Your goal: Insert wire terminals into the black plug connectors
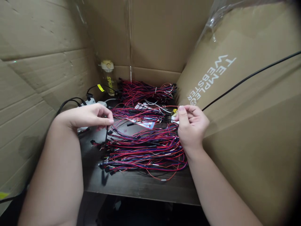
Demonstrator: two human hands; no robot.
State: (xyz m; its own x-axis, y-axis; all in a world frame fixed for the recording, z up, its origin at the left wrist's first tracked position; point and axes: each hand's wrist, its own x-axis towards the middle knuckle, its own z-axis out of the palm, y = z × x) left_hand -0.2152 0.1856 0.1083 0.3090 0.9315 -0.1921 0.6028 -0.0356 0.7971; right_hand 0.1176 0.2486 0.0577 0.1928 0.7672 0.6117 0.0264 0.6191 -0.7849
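My left hand [100,117] is closed in a pinch at the left ends of the wires, with a dark slender piece hanging just under its fingertips. Between thumb and forefinger, my right hand [192,124] grips a thin red wire [164,106] that runs leftward toward my left hand. Below the hands lies a wide bundle of red, blue and black wires [145,150], with black connectors at its left end. A smaller wire bundle [143,113] lies between the hands. What exactly the left fingertips pinch is partly hidden.
A tied wire bundle [143,91] lies at the back, near a bottle with a white lid [107,66]. A printed sheet [148,123] is under the wires. Cardboard walls [152,37] surround the dark table [141,188]. A black cable [249,75] crosses at right; a white power strip [90,102] stands left.
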